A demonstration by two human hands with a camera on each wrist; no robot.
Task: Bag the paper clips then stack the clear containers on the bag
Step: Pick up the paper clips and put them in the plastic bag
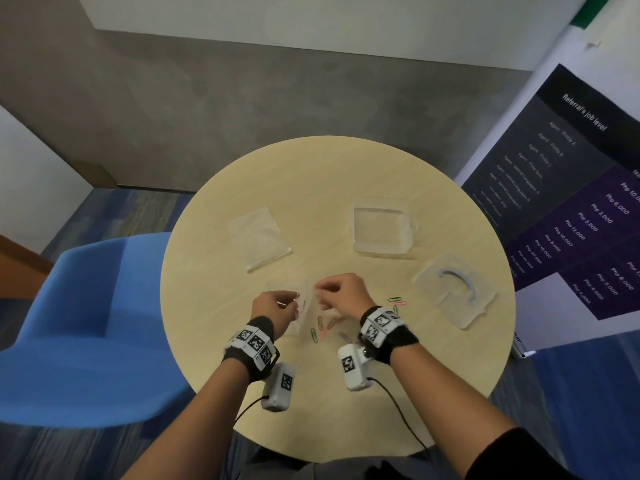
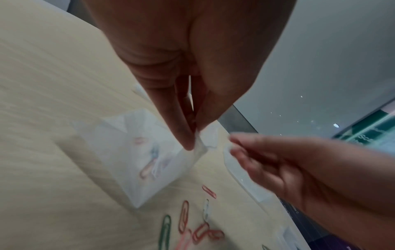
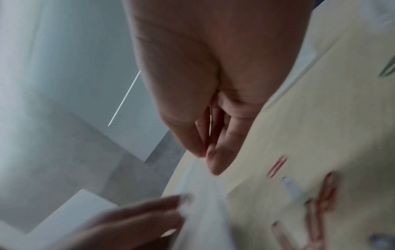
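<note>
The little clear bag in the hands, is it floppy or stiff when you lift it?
Probably floppy: the clear bag creases where the left hand pinches its mouth. Likely light, with only a few paper clips showing inside. It may be slippery, being smooth plastic.

You face a round pale-wood desk (image 1: 346, 174). Blue moulded chair (image 1: 97, 323) at your left, grey concrete wall (image 1: 242, 109) beyond, dark purple printed banner (image 1: 571, 202) right, blue-grey carpet (image 1: 571, 393) underfoot.

Blurred paper clips (image 3: 320, 199), right-wrist view.
</note>
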